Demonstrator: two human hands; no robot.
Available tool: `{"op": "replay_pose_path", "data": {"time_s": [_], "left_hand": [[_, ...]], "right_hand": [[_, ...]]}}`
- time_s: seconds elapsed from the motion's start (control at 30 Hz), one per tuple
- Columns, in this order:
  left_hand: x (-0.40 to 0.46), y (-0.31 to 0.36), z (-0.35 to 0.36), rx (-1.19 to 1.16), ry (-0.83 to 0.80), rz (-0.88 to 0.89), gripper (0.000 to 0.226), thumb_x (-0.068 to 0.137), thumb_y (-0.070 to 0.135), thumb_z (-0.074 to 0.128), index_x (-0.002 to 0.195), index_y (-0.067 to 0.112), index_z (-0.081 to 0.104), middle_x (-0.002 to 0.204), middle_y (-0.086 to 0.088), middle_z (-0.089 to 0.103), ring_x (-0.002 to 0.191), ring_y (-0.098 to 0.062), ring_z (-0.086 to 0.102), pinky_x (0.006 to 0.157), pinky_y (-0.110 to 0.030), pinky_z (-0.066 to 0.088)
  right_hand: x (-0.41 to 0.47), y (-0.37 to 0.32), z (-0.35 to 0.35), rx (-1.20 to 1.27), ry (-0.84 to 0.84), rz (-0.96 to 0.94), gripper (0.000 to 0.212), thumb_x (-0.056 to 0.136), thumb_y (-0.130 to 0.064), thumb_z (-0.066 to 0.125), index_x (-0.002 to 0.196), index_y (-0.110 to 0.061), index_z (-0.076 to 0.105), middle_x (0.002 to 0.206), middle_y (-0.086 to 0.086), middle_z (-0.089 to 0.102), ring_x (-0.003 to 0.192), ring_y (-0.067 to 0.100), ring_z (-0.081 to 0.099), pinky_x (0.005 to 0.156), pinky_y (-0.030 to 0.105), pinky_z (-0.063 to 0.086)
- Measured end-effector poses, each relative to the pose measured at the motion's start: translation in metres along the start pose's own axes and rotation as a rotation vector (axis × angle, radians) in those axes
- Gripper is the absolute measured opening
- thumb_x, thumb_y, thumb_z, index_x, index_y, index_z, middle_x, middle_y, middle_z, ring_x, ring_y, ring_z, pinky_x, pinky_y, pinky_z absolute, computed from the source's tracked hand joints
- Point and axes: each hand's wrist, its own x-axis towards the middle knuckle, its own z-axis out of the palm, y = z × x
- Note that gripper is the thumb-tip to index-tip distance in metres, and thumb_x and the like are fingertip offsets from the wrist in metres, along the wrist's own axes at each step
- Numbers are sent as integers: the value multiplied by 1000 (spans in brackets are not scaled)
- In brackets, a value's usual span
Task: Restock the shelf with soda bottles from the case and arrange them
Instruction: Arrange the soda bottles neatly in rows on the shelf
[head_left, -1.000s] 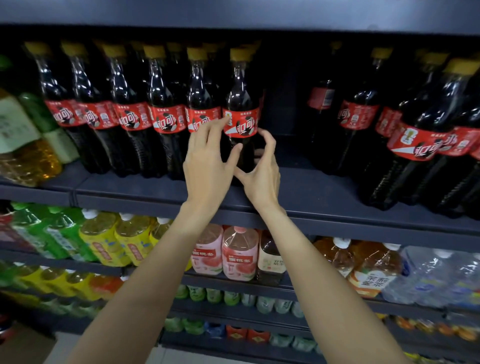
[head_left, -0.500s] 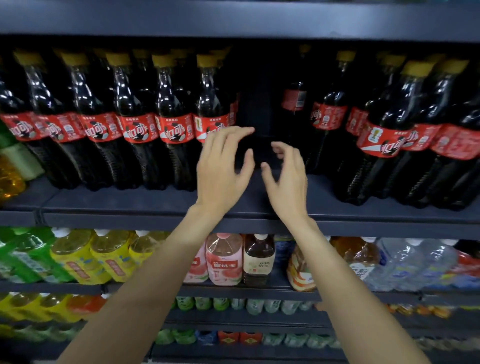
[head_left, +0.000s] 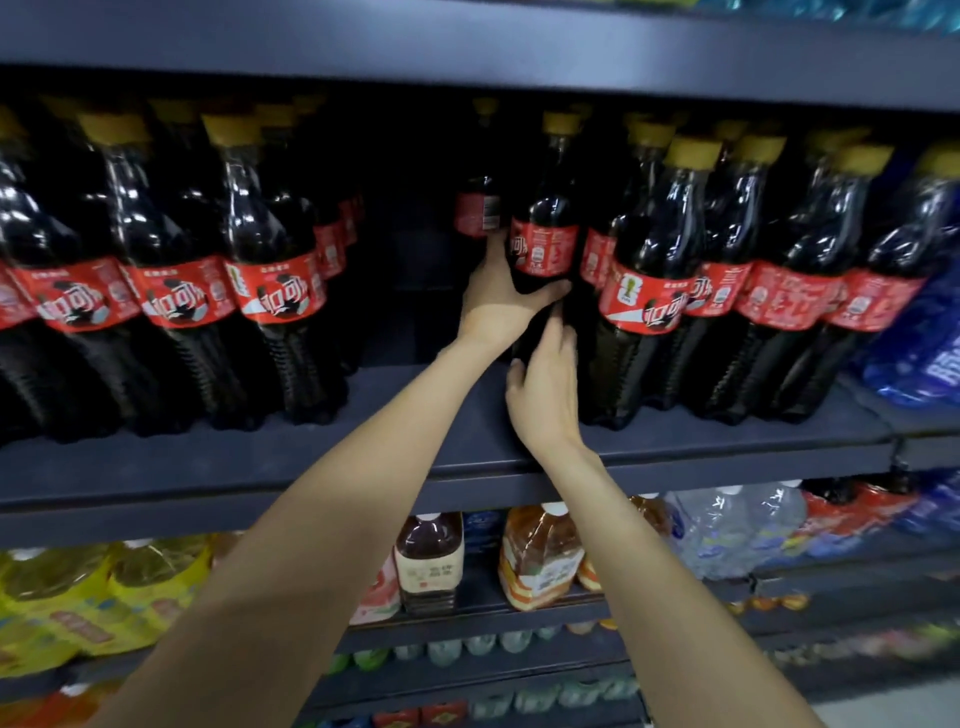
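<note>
On the shelf (head_left: 218, 467), one bottle (head_left: 543, 244) is set back behind the front row — bottle groups stand left and right of it, a gap just left.

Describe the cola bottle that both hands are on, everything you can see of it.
The cola bottle is a tall clear plastic bottle of dark soda with a yellow cap and a red label round its middle. It stands about upright, set back on the dark shelf at the left end of the right-hand group, beside an empty gap. The left hand wraps it just under the label, thumb across the front. The right hand touches its lower body. Its base is hidden behind the hands.
</note>
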Motion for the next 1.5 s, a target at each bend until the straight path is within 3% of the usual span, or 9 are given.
{"op": "replay_pose_path", "data": {"time_s": [0.3, 0.47, 0.57, 0.67, 0.77, 0.97, 1.3, 1.4, 1.5], "left_hand": [[-48, -5, -53, 303, 459, -18, 82, 65, 61, 76, 126, 17, 44, 116, -2, 62, 101, -22, 63, 74, -29, 44], [-64, -2, -82, 306, 325, -10, 64, 87, 51, 59, 134, 13, 42, 126, -7, 54, 106, -23, 59, 79, -29, 45], [-92, 3, -99, 513, 358, 183, 48, 90, 29, 60, 134, 15, 47, 127, -4, 51, 112, -21, 55, 83, -38, 53], [-112, -3, -123, 703, 588, 388, 38, 86, 20, 63, 123, 16, 58, 120, -2, 57, 108, -15, 48, 75, -25, 47], [-114, -26, -143, 882, 716, 413, 52, 83, 27, 68, 130, 12, 52, 131, -12, 53, 118, -24, 38, 95, -33, 35], [-113, -64, -158, 1073, 598, 381, 81, 84, 38, 68, 148, 12, 24, 152, -19, 27, 139, -29, 26, 112, -40, 23], [-111, -65, -155, 1041, 613, 403, 81, 84, 36, 67, 148, 12, 23, 153, -19, 25, 138, -29, 30, 113, -41, 21], [-110, -65, -152, 1012, 630, 401, 79, 85, 32, 66, 147, 11, 23, 153, -19, 25, 139, -29, 28, 115, -40, 17], [-108, -64, -148, 971, 651, 388, 77, 84, 27, 65, 147, 11, 24, 153, -19, 24, 140, -29, 25, 116, -41, 15]], "right_hand": [[-1, -31, 7, 148, -156, -134, 78, 84, -27, 70, 142, -5, 23, 129, 14, 53, 114, 28, 54, 87, 35, 47], [8, -49, 30, 122, -46, -145, 73, 84, -27, 68, 143, -6, 29, 121, 19, 59, 103, 36, 61, 82, 46, 52], [24, -50, 40, 148, -67, -197, 66, 82, -29, 71, 137, -6, 43, 137, 16, 40, 105, 37, 58, 85, 43, 51], [46, -56, 60, 202, -152, -167, 71, 80, -31, 72, 140, -8, 40, 138, 16, 37, 118, 33, 50, 99, 39, 44], [66, -67, 78, 212, -173, -119, 74, 84, -25, 70, 144, -7, 31, 143, 15, 33, 129, 28, 40, 104, 28, 32], [77, -80, 100, 228, -88, -121, 75, 88, -11, 62, 148, -7, 16, 147, 15, 29, 131, 29, 39, 103, 29, 31], [83, -84, 98, -44, -83, -79, 77, 90, -27, 60, 149, -16, 13, 143, 11, 41, 120, 32, 51, 88, 42, 45], [78, -68, 83, -102, 18, -149, 64, 92, -28, 57, 147, -16, 27, 139, 9, 44, 123, 27, 47, 86, 39, 46], [70, -46, 70, -29, 309, -181, 44, 89, -21, 59, 130, -9, 49, 126, 14, 50, 115, 29, 48, 82, 40, 48]]}}
